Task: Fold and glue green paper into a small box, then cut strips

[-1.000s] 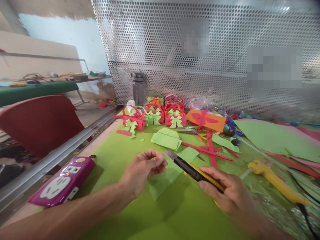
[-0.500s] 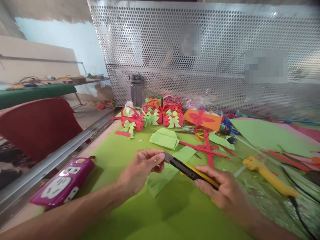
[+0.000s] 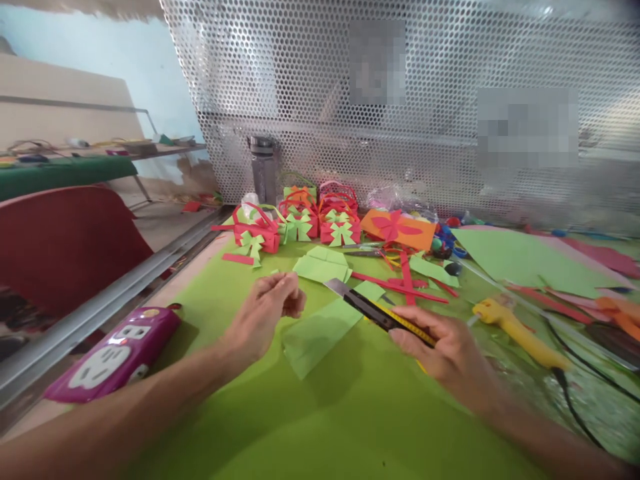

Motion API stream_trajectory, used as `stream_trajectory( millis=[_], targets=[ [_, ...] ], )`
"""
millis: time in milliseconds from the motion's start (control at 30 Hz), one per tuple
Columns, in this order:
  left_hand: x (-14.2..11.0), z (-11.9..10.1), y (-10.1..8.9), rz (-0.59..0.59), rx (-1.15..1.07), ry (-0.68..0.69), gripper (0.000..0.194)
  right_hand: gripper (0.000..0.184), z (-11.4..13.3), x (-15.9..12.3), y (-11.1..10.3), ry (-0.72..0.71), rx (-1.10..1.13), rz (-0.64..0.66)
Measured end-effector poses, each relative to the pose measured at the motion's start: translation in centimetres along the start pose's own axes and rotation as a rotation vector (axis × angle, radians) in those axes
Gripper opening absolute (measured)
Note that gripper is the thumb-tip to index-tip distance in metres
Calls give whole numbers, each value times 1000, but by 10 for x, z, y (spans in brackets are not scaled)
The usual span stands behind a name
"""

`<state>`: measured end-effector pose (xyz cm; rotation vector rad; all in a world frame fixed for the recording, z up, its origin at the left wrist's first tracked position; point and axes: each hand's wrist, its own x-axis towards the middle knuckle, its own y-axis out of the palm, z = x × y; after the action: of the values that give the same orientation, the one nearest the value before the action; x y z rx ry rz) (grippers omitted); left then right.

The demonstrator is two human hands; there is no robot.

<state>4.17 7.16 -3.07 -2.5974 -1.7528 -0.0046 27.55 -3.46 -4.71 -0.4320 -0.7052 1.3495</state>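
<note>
A black and yellow utility knife (image 3: 373, 312) is gripped in my right hand (image 3: 445, 347), its metal blade out and pointing up to the left. My left hand (image 3: 270, 310) is closed, thumb against curled fingers, just left of the blade tip and apart from it. Whatever those fingers may hold is hidden. Beneath the knife, a green paper strip (image 3: 320, 337) lies on the green table surface (image 3: 320, 427). Behind it sits a folded green paper piece (image 3: 323, 265). Red paper strips (image 3: 407, 283) cross each other to the right.
Red paper baskets with green bows (image 3: 341, 230) stand at the back beside a grey bottle (image 3: 263, 170). An orange card (image 3: 399, 230) lies near them. At right is a yellow glue gun (image 3: 520, 333) with a cord; at left, a purple power strip (image 3: 117, 353). A perforated metal panel (image 3: 310, 87) closes off the back.
My left fingers have come off the knife's blade end and drawn back to the left, curling closed. The blade now shows uncovered. My right hand keeps its grip on the knife.
</note>
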Motion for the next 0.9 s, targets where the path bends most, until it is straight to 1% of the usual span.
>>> stream_trajectory(
  millis=[33,67,100,167,200,233,267,300,400,567,700,800,900],
  targets=[
    [0,-1,0,-13,17,5,38,28,-1,0,-1,20,0,-4],
    [-1,-1,-1,-2,33,16,41,29,-1,1,-2,31,3,-18],
    [-1,-1,0,35,42,29,40,29,0,0,-2,39,7,-31],
    [-2,0,1,164,33,43,27,28,4,0,-1,20,14,-58],
    [-2,1,2,226,25,31,23,27,6,-1,0,2,7,-45],
    [-2,3,2,261,30,-5,23,26,9,-1,1,-35,10,-30],
    [-1,5,3,268,34,-32,22,25,11,-1,2,-64,10,-9],
    [0,7,3,246,37,-57,22,24,13,-1,3,-85,3,4],
    [1,12,2,196,1,-80,20,23,17,-2,3,-102,-8,6],
    [-2,13,2,208,-87,-115,20,23,20,-4,-2,-105,-29,33],
    [-3,16,2,189,-128,-102,20,21,24,-4,-5,-84,-22,58],
    [1,18,0,162,-126,-89,20,19,24,-3,-8,-71,7,60],
    [5,18,-3,133,-138,-76,20,22,20,-1,-12,-54,33,79]
  ],
)
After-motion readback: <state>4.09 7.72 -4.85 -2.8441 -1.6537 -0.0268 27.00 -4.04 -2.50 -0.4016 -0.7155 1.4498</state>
